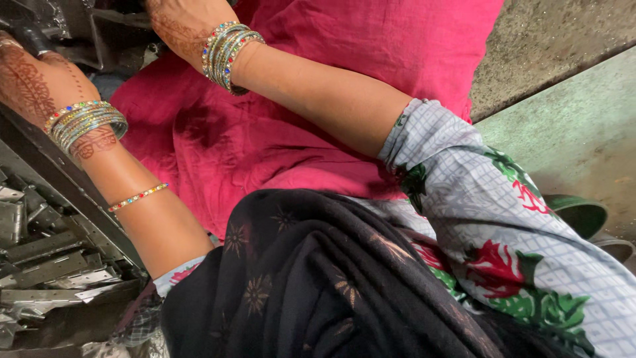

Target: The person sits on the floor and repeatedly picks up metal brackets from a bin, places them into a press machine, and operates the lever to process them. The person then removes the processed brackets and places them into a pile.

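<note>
— Both hands sit right at the top edge of the view. Left hand (26, 79) is at about ten o'clock, patterned with henna, a stack of bangles (85, 122) on the wrist and one thin beaded bracelet (138, 197) further down the forearm.

— And the right one?

— Right hand (177, 26) is at about eleven to twelve o'clock, cut off by the frame, with its own stack of bangles (228, 54). Its fingers are out of view, so I cannot tell whether they are spread or pinching anything. Same for the left: the fingers run off the edge.

— What are they reaching toward?

— A dark metal machine part (109, 40) lies between the two hands, at eleven o'clock. The right hand is just beside it; whether either hand touches it I cannot tell.

— Anything else close by?

— A heap of flat grey metal pieces (46, 258) lies at eight o'clock, below the left forearm and apart from the hand. A pink cloth (278, 126) covers the lap under the right forearm. A black patterned shawl (318, 285) fills six o'clock, and the floral printed sleeve (503, 219) runs toward four o'clock. A green sandal (580, 212) sits at three o'clock on the concrete floor (563, 40).
</note>
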